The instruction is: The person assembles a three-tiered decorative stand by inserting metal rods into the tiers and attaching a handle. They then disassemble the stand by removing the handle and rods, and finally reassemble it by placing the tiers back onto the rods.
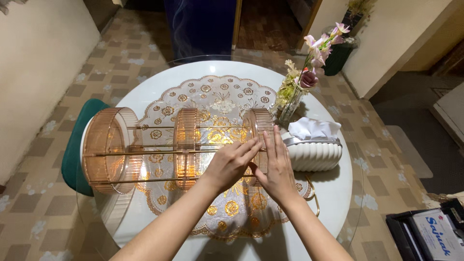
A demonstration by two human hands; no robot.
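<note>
At the near right, beyond the bench's edge, a black tray (411, 237) holding a white package with blue lettering (437, 237) is seen on the floor. The left hand (231, 163) and the right hand (276, 164) are laid flat, fingers straight and close together, against the right-hand tier of an amber three-tier plastic stand (186, 147), which lies on its side across the middle of the round white bench (333, 193), on a gold-patterned lace mat (220, 99). Just beside the right hand, a white ribbed tissue box (314, 153) is placed near the right edge. Behind it, a vase of flowers (295, 96) is set.
</note>
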